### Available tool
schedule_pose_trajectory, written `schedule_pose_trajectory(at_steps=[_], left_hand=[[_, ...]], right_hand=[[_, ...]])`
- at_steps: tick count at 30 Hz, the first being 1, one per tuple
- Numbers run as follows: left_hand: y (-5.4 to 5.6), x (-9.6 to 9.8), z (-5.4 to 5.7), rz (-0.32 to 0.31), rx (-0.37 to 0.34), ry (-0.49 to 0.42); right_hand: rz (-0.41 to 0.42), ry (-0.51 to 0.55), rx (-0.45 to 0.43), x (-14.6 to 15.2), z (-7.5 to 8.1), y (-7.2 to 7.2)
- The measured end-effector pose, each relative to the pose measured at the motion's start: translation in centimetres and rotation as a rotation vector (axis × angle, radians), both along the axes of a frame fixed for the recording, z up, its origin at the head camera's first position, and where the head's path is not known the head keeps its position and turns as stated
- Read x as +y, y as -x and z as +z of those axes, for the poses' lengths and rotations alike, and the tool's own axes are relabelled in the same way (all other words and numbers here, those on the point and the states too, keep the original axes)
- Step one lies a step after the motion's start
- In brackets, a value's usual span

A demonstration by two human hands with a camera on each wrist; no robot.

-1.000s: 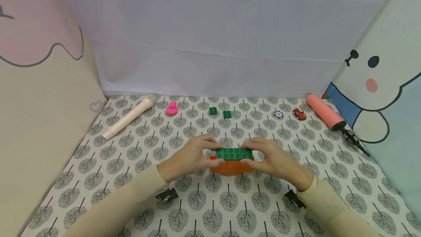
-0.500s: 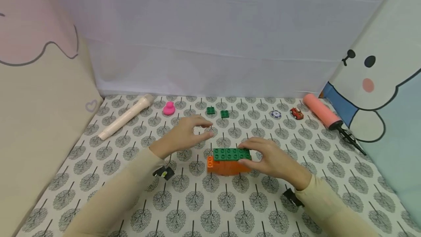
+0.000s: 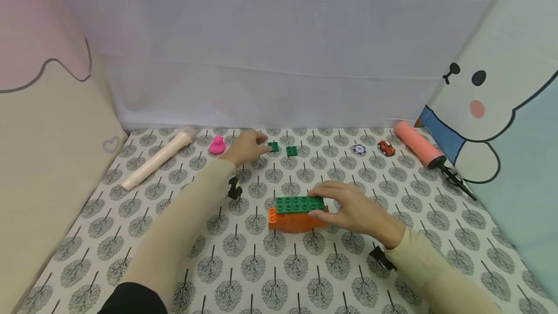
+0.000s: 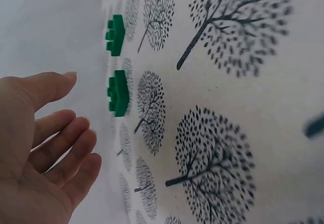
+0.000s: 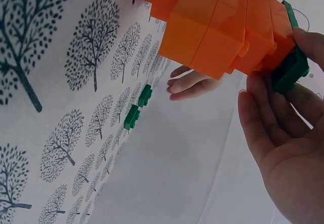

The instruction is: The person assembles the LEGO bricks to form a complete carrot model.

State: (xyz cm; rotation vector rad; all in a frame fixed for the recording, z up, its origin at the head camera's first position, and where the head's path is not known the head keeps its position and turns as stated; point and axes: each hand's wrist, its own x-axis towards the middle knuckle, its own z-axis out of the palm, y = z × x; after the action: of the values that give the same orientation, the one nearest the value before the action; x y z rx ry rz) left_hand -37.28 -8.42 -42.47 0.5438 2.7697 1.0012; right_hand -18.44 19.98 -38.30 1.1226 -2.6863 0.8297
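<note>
A built block structure stands near the middle of the table, with orange bricks (image 3: 296, 223) below and a row of green bricks (image 3: 292, 204) on top. My right hand (image 3: 348, 207) pinches the right end of that green row between thumb and fingers, as the right wrist view also shows. Farther back, my left hand (image 3: 246, 147) reaches toward two small loose green bricks. The nearer one to it is the left green brick (image 4: 119, 93), just beyond the fingertips. Thumb and relaxed fingers of this hand are apart with nothing between them. The other loose green brick (image 3: 291, 150) lies a little to the right.
A pink rubber duck (image 3: 217, 145) sits left of my left hand, with a pale microphone-shaped stick (image 3: 159, 158) beyond it. Toward the right back lie a poker chip (image 3: 359, 149), a red toy car (image 3: 386, 148) and a coral-and-black pump (image 3: 420, 145). Cloth walls surround the table.
My left hand has let go of the green row and moved away toward the back, near the loose green bricks. The right hand keeps its hold on the structure. The view has shifted slightly.
</note>
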Motion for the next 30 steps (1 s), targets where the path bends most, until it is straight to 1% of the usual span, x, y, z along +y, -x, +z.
schedule_pose_trajectory(at_steps=[3, 5, 7, 9, 11, 14, 20, 23, 27, 30], left_hand=[[1.1, 0.7, -0.4, 0.006, -0.054, 0.033], [1.8, 1.0, -0.8, 0.002, -0.077, 0.058], [2.2, 1.4, -1.0, -0.002, -0.091, 0.094], [2.5, 1.7, -1.0, -0.01, -0.086, 0.132], [2.7, 2.0, -1.1, -0.021, -0.066, 0.168], [3.0, 2.2, -1.3, -0.021, -0.048, 0.19], [3.4, 1.9, -2.0, -0.019, -0.024, 0.16], [3.4, 1.7, -2.1, -0.022, -0.027, 0.144], [3.0, 1.1, -1.5, -0.019, -0.053, 0.109], [2.4, 0.3, -0.6, -0.027, -0.057, 0.032]], right_hand=[[0.006, -0.013, -0.007, -0.1, 0.0, 0.0], [0.017, -0.011, -0.01, -0.2, -0.2, 0.1], [0.026, -0.006, -0.016, -0.2, -0.3, 0.1], [0.031, -0.001, -0.015, -0.2, -0.4, 0.2], [0.03, 0.003, -0.012, -0.1, -0.4, 0.2], [0.032, 0.009, -0.018, 0.0, -0.4, 0.2], [0.036, 0.023, -0.022, -0.1, -0.5, 0.4], [0.038, 0.03, -0.021, 0.0, -0.6, 0.4], [0.042, 0.03, -0.016, 0.0, -0.5, 0.4], [0.036, 0.015, -0.007, 0.0, -0.4, 0.4]])
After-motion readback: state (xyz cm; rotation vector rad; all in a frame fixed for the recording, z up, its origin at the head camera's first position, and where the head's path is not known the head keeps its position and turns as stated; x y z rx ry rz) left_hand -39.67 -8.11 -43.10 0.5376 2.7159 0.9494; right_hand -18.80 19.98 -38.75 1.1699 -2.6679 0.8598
